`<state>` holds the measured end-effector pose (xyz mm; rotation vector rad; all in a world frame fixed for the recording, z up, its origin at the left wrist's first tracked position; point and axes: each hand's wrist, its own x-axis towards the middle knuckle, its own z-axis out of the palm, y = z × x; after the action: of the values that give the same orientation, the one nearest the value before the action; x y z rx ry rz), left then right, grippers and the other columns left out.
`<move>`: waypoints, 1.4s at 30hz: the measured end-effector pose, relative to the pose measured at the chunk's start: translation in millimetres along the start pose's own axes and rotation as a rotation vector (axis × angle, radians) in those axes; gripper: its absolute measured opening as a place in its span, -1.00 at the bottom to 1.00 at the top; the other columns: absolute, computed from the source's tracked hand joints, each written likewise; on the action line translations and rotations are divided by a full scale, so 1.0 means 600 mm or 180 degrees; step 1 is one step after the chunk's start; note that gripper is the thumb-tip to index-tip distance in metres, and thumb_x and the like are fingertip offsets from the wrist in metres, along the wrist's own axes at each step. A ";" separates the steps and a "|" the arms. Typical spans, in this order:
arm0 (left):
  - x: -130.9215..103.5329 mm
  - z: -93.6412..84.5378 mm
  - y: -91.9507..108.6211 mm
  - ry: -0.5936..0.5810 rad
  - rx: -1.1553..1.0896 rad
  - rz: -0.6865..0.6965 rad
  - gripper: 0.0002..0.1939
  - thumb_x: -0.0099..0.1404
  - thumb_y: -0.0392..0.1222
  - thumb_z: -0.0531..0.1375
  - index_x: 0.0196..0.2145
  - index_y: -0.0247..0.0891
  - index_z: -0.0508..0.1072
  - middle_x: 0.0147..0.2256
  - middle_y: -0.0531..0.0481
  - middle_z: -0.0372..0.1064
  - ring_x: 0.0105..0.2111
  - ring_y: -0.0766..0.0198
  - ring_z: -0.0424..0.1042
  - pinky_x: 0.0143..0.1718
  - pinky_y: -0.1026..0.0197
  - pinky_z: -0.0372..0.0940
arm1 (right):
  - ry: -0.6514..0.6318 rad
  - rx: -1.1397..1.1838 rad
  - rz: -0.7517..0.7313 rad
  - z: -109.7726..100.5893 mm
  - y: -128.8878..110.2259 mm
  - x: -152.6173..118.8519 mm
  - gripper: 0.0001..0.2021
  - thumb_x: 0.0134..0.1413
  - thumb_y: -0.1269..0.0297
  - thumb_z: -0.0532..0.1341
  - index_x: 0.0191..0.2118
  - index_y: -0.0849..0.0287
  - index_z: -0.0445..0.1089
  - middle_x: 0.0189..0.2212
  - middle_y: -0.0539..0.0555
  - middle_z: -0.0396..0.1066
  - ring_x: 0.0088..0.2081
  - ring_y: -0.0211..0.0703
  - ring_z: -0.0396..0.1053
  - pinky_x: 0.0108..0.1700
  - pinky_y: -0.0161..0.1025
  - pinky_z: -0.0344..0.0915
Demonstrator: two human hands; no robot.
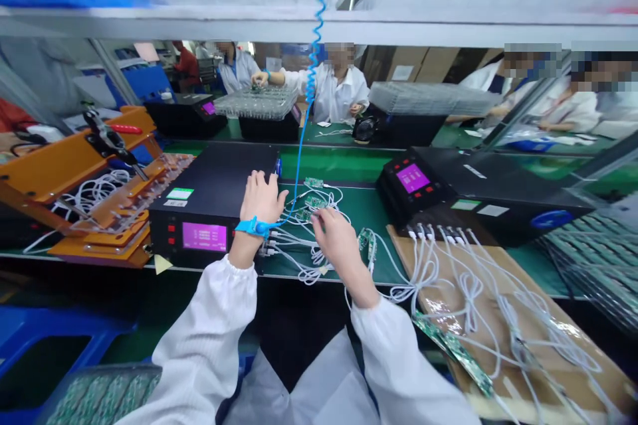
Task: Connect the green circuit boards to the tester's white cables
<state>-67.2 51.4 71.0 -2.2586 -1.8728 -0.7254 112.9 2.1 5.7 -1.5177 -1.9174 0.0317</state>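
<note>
Two hands are over the green counter. My left hand rests with loose, open fingers on the black box. My right hand touches the white cables beside a small green board; I cannot tell its fingers' grip.

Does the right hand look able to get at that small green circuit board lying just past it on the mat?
Probably yes. The right hand rests among the white cables, and the small green circuit board lies just beyond its fingertips on the green mat, with only loose cables between.
</note>
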 end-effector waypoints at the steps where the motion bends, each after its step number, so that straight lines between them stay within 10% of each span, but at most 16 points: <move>1: -0.011 -0.006 0.007 0.0117 -0.0332 0.0129 -0.61 0.46 -0.19 0.13 0.16 -0.40 0.45 0.21 -0.41 0.37 0.37 -0.19 0.21 0.35 -0.18 0.20 | -0.0157 -0.0251 -0.0095 0.014 0.013 0.034 -0.77 0.40 0.33 0.13 -0.07 0.20 0.55 -0.14 0.28 0.58 -0.06 0.09 0.49 0.02 -0.07 0.40; 6: -0.114 -0.018 0.066 -0.0308 -0.2479 0.0536 -0.77 0.43 -0.07 0.21 -0.05 -0.19 0.54 -0.10 -0.11 0.50 -0.35 0.25 0.48 -0.20 0.15 0.47 | -0.0941 -0.0933 -0.0614 0.075 0.053 0.122 -0.84 0.28 0.48 0.22 -0.16 0.30 0.59 -0.11 0.33 0.60 0.26 0.24 0.30 0.28 0.06 0.23; 9: -0.156 0.011 0.086 -0.0550 -0.3046 0.0171 -0.76 0.38 -0.05 0.27 -0.08 -0.20 0.54 -0.10 -0.08 0.46 -0.42 0.33 0.43 -0.29 0.19 0.41 | -0.1079 -0.1036 -0.0639 0.082 0.063 0.122 -0.81 0.31 0.48 0.21 -0.10 0.34 0.59 -0.14 0.34 0.60 0.20 0.21 0.34 0.21 0.01 0.30; 18: -0.137 0.095 0.080 -0.0470 -0.4644 -0.1925 -0.62 0.36 -0.05 0.34 -0.03 -0.26 0.33 -0.12 -0.07 0.37 -0.46 0.41 0.42 -0.57 0.34 0.22 | -0.0183 -0.0215 -0.0963 0.023 0.048 0.054 -0.76 0.45 0.37 0.05 -0.09 0.21 0.48 -0.14 0.23 0.48 -0.09 0.02 0.44 -0.02 -0.09 0.44; 24: -0.126 0.082 0.095 -0.0845 -0.5544 -0.2141 -0.63 0.38 0.06 0.33 -0.23 -0.29 0.34 -0.29 -0.04 0.41 -0.54 0.41 0.40 -0.61 0.35 0.19 | -0.0181 0.0155 -0.0534 -0.016 0.040 -0.013 -0.74 0.48 0.31 -0.05 0.04 0.18 0.34 -0.07 0.22 0.52 -0.13 0.00 0.57 -0.16 -0.14 0.47; 36: -0.122 0.091 0.120 -0.0732 -0.5175 -0.1676 -0.31 0.10 0.53 0.30 -0.45 -0.22 0.28 -0.51 0.16 0.07 -0.57 0.44 0.03 -0.59 0.27 0.01 | -0.0534 0.0011 -0.0451 -0.041 0.031 -0.017 -0.75 0.46 0.31 0.03 0.06 0.15 0.41 -0.05 0.20 0.61 -0.09 0.01 0.61 -0.14 -0.22 0.42; 42: -0.144 0.092 0.140 -0.0280 -0.4356 -0.1177 -0.36 0.36 0.41 0.13 -0.54 -0.17 0.09 -0.54 0.15 -0.04 -0.51 0.36 0.04 -0.43 0.22 0.07 | 0.0306 0.0573 0.0360 -0.065 0.061 0.016 -0.77 0.41 0.17 0.12 -0.24 0.16 0.40 -0.35 0.16 0.59 -0.31 -0.02 0.59 -0.28 -0.25 0.38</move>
<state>17.9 -23.5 2.5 -2.4234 -2.1365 -2.6263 163.6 7.4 25.3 -1.4773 -1.7042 0.1737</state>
